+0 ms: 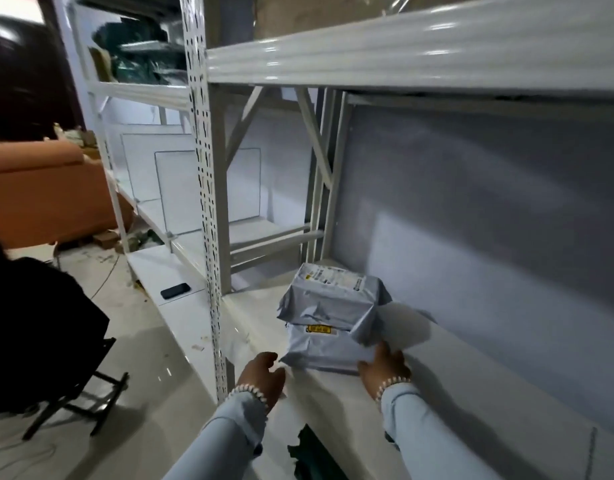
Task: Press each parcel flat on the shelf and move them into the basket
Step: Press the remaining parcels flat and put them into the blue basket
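Grey crinkled plastic parcels, stacked on glossy white shelf.

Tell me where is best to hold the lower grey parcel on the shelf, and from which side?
Probably by its two near corners, from the shelf's open front. The lower grey parcel lies flat under the upper parcel, so only its front edge is free; left hand and right hand are there.

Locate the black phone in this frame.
In the head view the black phone lies flat on the low white shelf left of the perforated upright, well left of the grey parcels and both hands.
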{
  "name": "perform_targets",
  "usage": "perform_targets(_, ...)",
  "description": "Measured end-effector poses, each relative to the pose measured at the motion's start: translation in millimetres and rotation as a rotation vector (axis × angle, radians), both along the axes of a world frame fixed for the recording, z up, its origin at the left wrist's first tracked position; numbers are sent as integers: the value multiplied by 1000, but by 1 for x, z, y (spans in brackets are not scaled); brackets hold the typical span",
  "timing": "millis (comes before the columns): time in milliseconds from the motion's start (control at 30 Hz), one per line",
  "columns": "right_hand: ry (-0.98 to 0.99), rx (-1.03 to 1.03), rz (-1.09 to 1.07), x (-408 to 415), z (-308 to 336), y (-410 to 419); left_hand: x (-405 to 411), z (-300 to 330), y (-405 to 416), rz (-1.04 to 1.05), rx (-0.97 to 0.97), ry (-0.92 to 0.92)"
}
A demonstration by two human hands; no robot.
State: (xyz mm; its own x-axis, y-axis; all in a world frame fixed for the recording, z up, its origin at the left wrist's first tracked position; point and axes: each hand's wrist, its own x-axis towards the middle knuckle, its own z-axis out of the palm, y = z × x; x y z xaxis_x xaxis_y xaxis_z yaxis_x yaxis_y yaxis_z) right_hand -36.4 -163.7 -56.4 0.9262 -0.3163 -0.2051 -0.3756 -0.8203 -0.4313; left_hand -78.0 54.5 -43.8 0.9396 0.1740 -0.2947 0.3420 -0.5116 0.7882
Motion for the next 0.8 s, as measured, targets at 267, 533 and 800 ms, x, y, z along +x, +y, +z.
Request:
perform_targets(267, -100, 297, -92, 8, 0, -7, 34, -8, -16, -46, -275, -13)
perform_targets(533, -137, 396, -153, -45, -7, -50, 12, -5, -29, -141, -291, 89)
perform_targets(800, -167, 364, -237, -163, 1, -93, -55, -3, -58, -348, -296, 229)
